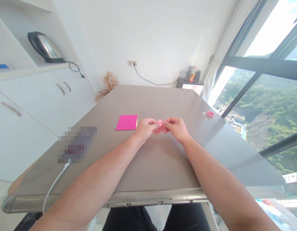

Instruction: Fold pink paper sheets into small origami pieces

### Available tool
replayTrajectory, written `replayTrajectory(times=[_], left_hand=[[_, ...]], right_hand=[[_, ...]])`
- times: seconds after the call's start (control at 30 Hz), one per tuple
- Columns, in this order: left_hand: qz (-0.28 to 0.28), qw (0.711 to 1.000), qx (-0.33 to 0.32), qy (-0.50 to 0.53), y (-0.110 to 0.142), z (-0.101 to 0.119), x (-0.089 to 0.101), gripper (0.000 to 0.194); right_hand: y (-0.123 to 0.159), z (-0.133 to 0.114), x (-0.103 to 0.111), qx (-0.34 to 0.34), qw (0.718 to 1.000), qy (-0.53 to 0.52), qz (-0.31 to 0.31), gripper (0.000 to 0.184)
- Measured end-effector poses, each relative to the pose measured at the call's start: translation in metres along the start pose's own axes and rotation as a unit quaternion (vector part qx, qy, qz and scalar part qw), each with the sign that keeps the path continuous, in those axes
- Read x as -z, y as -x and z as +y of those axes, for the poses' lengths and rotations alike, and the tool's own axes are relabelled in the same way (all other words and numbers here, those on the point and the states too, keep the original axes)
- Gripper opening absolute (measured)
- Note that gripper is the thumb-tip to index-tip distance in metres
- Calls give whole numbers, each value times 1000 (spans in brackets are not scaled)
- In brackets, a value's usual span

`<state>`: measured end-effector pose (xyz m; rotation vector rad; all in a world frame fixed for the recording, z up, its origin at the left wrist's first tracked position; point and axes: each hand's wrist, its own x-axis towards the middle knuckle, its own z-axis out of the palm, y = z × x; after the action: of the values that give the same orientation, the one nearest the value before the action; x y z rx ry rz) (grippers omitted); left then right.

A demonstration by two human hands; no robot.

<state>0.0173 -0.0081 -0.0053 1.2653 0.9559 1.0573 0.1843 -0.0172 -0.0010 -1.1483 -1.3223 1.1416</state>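
A small piece of folded pink paper (160,122) is pinched between my two hands, a little above the middle of the table. My left hand (146,128) grips its left side with thumb and fingers closed. On the other side, my right hand (175,127) holds it the same way, fingertips close to those of the left. Much of the paper is hidden behind my fingers, so its exact shape cannot be made out. Just left of my left hand lies a stack of square coloured paper (126,122), bright pink on top, with green and yellow edges showing.
The grey-brown table (153,163) spreads before me. A crumpled pink paper piece (210,113) lies near its right edge. At the left is a blurred-out device (77,146) with a white cable (54,183). Windows flank the right; an electric kettle (48,48) stands on a left shelf.
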Motion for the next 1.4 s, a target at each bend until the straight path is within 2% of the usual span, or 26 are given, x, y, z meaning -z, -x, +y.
replayTrajectory(times=[0.23,0.3,0.4,0.47,0.57,0.67,0.77,0.87,0.93,1.0,1.1,1.23,1.4], left_hand=[[-26,998,43,24,-4,-5,4,36],[0,1000,21,6,-5,-7,2,34],[48,997,-56,-35,-3,-9,0,33],[47,991,-98,-74,-2,-9,-1,29],[34,986,-112,-115,-2,-10,0,26],[48,991,-91,-90,-3,-9,1,24],[57,996,-47,-47,-3,-5,2,26],[38,999,-11,-34,-2,-1,4,25],[27,999,0,-43,-2,0,5,21],[25,998,-4,-54,-2,0,6,18],[15,997,-45,-59,-2,-2,8,27],[1,989,-104,-105,-3,-5,9,15],[15,976,-114,-185,-4,-7,9,9]], right_hand=[[0,4,0,27,999,27,-4,19],[0,5,0,32,998,51,6,18],[-1,7,0,28,997,70,21,18],[-2,8,-1,23,997,69,28,19],[-3,9,-2,11,998,50,22,19],[-2,9,-3,14,1000,23,5,19],[1,9,-5,78,995,56,25,15],[4,9,-5,185,974,128,33,12],[5,9,-6,223,962,157,27,11],[5,9,-6,217,960,173,33,12],[4,8,-5,168,967,186,48,12],[5,6,-4,111,973,197,37,12],[7,4,-5,78,975,207,18,11]])
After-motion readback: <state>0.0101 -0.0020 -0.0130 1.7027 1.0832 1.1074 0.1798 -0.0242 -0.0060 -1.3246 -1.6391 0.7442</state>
